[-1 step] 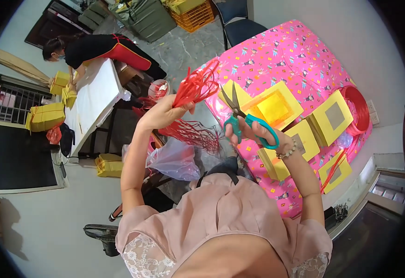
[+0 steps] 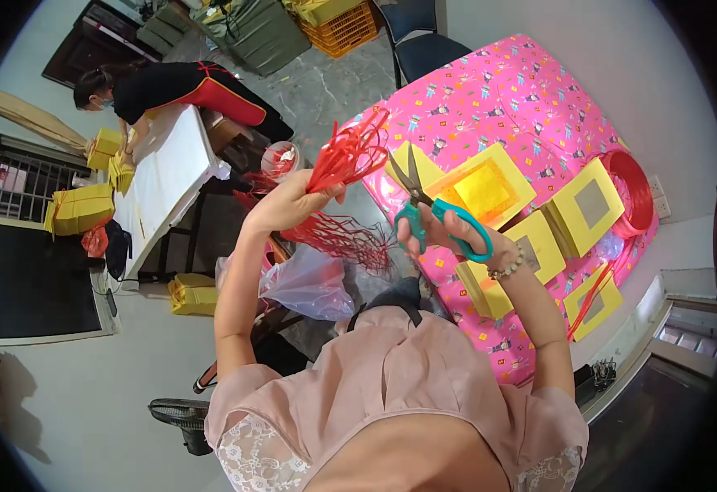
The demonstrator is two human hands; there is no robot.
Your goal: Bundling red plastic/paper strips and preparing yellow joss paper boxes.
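A bundle of red plastic strings (image 2: 349, 154) is gripped in my left hand (image 2: 287, 203). Its loops stick up above the fist, and long loose strands hang below it. My right hand (image 2: 449, 234) has its fingers through the teal handles of a pair of scissors (image 2: 461, 220). The blades are slightly parted and point up toward the bundle, not touching it. Beneath and beyond the scissors, stacks of yellow paper (image 2: 531, 246) lie on a table with a pink patterned cover (image 2: 498, 107). One yellow sheet (image 2: 483, 190) has an orange-edged square in its middle.
A coil of red string (image 2: 633, 193) lies at the table's right edge. A clear plastic bag (image 2: 309, 283) hangs low between my arms. At the left, a co-worker (image 2: 186, 90) leans over a white table (image 2: 166, 176) with yellow bundles. A dark chair (image 2: 428, 53) stands at the back.
The looped top of the red bundle and my left hand sit very slightly lower. My right hand and the scissors are almost unmoved.
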